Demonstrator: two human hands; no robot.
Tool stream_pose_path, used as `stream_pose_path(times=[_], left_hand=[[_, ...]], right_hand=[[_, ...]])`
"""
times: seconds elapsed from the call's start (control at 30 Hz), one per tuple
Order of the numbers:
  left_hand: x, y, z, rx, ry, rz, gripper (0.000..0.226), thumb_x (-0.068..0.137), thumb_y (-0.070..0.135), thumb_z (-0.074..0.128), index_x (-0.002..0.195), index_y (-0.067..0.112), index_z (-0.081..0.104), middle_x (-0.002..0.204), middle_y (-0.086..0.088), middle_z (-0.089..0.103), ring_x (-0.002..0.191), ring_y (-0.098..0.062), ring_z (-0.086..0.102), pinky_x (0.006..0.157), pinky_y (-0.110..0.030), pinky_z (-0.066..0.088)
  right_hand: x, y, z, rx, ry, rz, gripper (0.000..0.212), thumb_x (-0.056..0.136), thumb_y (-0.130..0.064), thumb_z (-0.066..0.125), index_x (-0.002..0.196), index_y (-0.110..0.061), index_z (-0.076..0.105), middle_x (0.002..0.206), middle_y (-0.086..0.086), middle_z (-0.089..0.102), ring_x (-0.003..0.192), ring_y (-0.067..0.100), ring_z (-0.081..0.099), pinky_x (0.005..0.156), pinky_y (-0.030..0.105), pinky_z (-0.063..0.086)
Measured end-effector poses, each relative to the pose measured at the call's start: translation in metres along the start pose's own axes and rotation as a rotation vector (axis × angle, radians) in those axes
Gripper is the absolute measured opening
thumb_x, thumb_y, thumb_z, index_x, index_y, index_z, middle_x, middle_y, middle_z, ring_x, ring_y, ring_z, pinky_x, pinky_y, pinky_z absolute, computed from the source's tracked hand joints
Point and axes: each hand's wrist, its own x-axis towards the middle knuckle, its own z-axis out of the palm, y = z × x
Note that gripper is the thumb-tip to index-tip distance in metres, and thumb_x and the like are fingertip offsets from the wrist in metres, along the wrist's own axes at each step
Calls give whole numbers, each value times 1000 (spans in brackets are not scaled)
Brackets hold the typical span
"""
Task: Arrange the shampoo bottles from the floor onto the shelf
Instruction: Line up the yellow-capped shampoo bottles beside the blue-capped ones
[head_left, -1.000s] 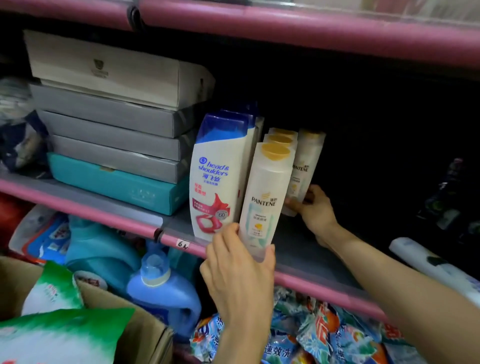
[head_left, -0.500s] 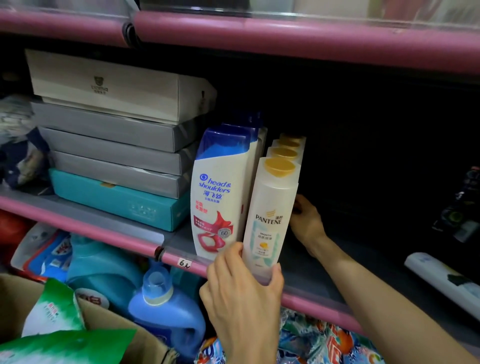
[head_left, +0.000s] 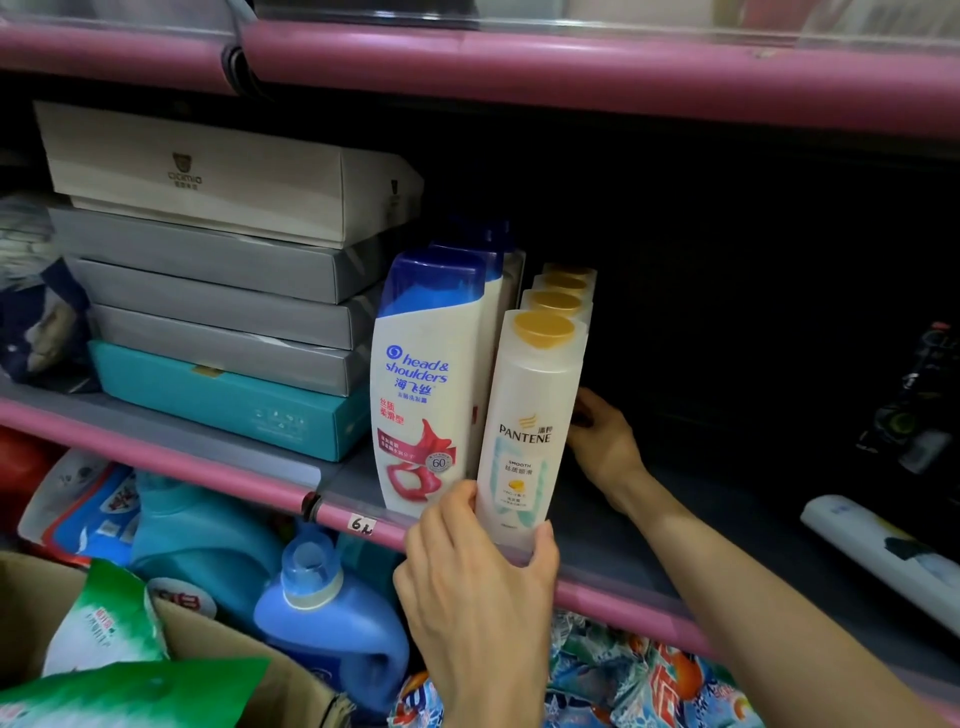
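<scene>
A row of white Pantene bottles with gold caps stands front to back on the grey shelf (head_left: 613, 551). My left hand (head_left: 478, 577) grips the base of the front Pantene bottle (head_left: 530, 415) at the shelf's pink edge. My right hand (head_left: 602, 441) reaches in from the right and presses against the side of the Pantene bottles behind the front one (head_left: 563, 283); its fingertips are hidden behind them. To the left stand Head & Shoulders bottles (head_left: 426, 384), white with blue caps, touching the Pantene row.
Stacked flat boxes (head_left: 208, 291) fill the shelf's left part. A white bottle (head_left: 883, 551) lies on the shelf at the right, dark items behind it. Below are blue detergent jugs (head_left: 322, 618), detergent bags (head_left: 623, 686) and a cardboard box (head_left: 218, 649) with green packs.
The rear Pantene bottle that leaned out to the right has been pushed into line behind the others. My right hand moved left with it. My left hand stays on the front bottle.
</scene>
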Motion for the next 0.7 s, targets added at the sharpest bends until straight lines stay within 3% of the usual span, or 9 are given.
stream_pose_path(times=[0.27,0.5,0.63,0.7], left_hand=[[0,0,2,13,22,14,60,61,41,81,111,17,58,106,0,63,102,-23,55,83,-38,42],[0,1,0,-2,-9,14,59,69,44,76,117,19,52,114,2,58,107,-20,50,87,-34,39],[-1,-1,-9,9,-39,62,60,74,43,72,124,20,48,120,2,55,112,-19,47,91,-32,38],[-3,-3,-16,-21,-37,115,57,76,39,72,124,20,48,119,4,54,111,-17,46,89,-28,36]], right_hand=[[-1,-1,0,4,10,9,42,87,-18,67,127,-24,57,110,-8,61,100,12,59,86,28,49],[-2,-2,-2,-50,-35,21,46,86,-18,69,129,-21,53,122,2,62,107,19,61,91,35,52],[-12,-8,-17,-70,-57,65,58,85,-15,70,137,-15,45,125,4,59,107,17,57,89,29,48],[-25,-13,-26,-86,3,85,48,87,-10,67,131,-12,50,122,8,62,104,18,58,88,28,48]])
